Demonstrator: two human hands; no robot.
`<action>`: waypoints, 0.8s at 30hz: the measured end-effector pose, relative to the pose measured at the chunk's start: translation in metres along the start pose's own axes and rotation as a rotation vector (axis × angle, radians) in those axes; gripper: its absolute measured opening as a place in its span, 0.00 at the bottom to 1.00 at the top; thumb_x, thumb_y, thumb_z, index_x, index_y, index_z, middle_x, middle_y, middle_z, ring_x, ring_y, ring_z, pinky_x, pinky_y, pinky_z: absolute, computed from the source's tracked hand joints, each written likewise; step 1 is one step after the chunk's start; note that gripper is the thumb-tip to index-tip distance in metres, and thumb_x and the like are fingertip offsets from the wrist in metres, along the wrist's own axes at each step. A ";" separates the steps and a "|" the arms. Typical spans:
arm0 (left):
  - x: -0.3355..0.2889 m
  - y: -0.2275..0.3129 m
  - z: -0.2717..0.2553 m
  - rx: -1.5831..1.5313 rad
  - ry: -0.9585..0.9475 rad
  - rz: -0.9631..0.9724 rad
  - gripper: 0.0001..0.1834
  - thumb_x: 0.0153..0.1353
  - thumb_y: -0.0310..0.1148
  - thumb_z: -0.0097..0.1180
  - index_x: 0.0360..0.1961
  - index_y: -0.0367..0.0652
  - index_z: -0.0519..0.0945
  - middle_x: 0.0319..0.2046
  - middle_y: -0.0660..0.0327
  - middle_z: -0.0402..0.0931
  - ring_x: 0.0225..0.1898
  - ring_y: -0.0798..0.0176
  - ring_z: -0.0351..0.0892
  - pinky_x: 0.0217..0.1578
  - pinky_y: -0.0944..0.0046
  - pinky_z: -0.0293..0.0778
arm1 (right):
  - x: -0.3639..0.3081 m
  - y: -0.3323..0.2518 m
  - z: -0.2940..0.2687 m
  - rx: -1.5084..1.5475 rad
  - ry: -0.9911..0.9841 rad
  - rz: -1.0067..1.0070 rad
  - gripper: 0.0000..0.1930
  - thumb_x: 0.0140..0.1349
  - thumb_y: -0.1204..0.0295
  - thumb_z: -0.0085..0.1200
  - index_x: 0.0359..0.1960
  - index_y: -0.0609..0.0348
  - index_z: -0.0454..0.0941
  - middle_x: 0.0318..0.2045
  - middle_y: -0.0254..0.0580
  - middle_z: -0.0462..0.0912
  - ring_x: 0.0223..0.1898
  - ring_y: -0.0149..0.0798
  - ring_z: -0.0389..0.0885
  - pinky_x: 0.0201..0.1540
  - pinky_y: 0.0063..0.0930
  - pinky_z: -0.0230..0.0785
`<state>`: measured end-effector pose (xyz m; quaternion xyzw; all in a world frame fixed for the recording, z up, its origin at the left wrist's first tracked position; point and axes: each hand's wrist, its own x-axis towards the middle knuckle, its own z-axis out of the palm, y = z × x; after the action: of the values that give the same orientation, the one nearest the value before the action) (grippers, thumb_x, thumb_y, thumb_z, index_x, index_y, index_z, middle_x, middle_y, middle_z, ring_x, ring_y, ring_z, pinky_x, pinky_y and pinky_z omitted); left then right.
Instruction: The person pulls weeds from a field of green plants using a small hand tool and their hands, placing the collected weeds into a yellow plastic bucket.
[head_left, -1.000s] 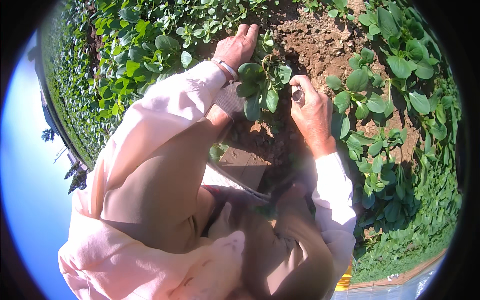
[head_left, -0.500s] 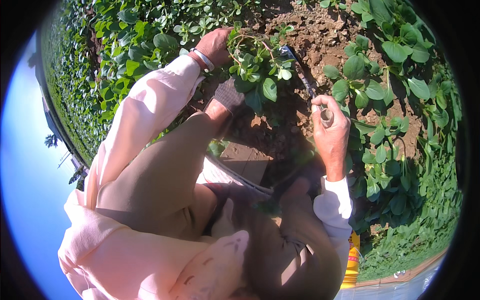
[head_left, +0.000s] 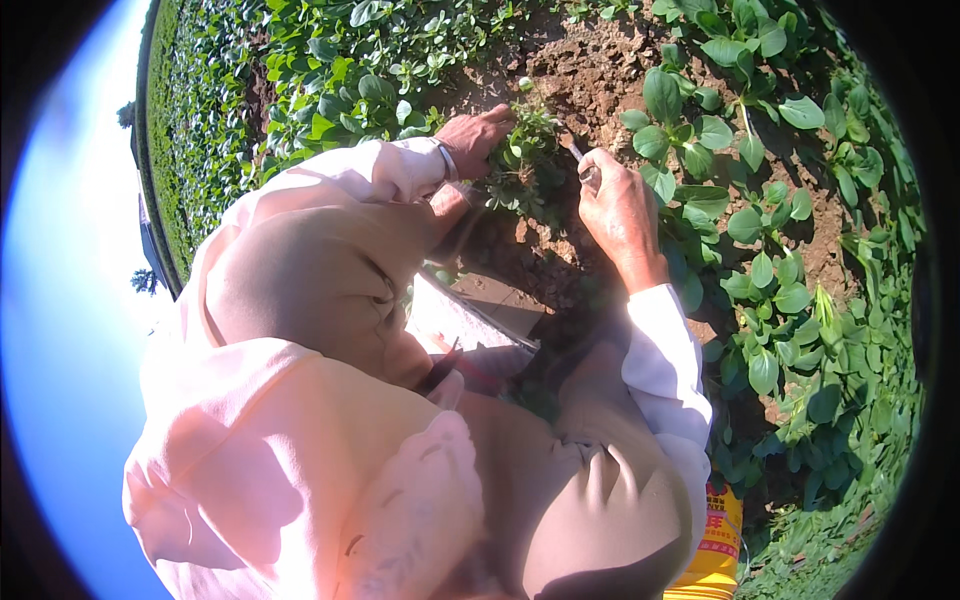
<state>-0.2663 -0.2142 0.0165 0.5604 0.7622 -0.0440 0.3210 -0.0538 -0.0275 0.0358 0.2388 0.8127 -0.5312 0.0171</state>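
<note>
Head view: looks down on dense leafy rows (head_left: 210, 130) at the left, with bright sky (head_left: 70, 380) beyond. Takes in a loose pale pink shirt (head_left: 300, 460) across the lower middle, then bent legs in brown trousers (head_left: 610, 520). Shows crumbly brown soil (head_left: 610, 85) toward the top, flanked on the right by broad-leaved plants (head_left: 765, 215). Near the lower edge, just beside the right sleeve, includes a yellow container (head_left: 715, 560), partly hidden. Reveals a white sack-like thing (head_left: 455, 320) between the legs. Ahead of it, over the soil and between the two hands, has a small-leaved clump (head_left: 520, 165); cannot tell whether rooted or loose. Grips a tool (head_left: 590, 177) in the right hand (head_left: 622, 212), fingers wrapped about the handle, with the metal end pointing at the clump's right side. Reaches to the clump's left edge with the left hand (head_left: 472, 143), fingertips partly hidden; cannot tell whether closed on any stem. Wears a pale band (head_left: 447, 160) at the left wrist.
</note>
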 end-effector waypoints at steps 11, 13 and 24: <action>0.045 0.009 0.037 -0.154 0.134 -0.558 0.32 0.49 0.37 0.63 0.56 0.38 0.72 0.40 0.42 0.81 0.45 0.41 0.81 0.47 0.50 0.77 | 0.022 0.009 0.044 -0.008 0.074 0.048 0.06 0.57 0.76 0.57 0.36 0.52 0.76 0.24 0.44 0.83 0.28 0.50 0.83 0.31 0.40 0.72; 0.032 -0.003 0.031 -0.287 0.020 -0.517 0.34 0.49 0.37 0.64 0.60 0.42 0.72 0.48 0.44 0.79 0.49 0.42 0.79 0.50 0.51 0.76 | 0.025 0.013 0.034 0.177 0.068 0.072 0.05 0.59 0.75 0.57 0.36 0.53 0.77 0.23 0.42 0.82 0.26 0.43 0.82 0.30 0.35 0.72; -0.039 0.001 0.043 -0.001 0.065 0.180 0.31 0.35 0.30 0.62 0.49 0.49 0.80 0.45 0.57 0.73 0.51 0.55 0.74 0.48 0.56 0.68 | -0.006 -0.008 -0.018 0.133 -0.080 0.178 0.10 0.57 0.82 0.56 0.39 0.55 0.75 0.18 0.45 0.77 0.21 0.43 0.81 0.26 0.32 0.67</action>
<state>-0.2402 -0.2649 0.0037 0.6275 0.7189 0.0037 0.2991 -0.0482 -0.0169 0.0520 0.2891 0.7501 -0.5893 0.0808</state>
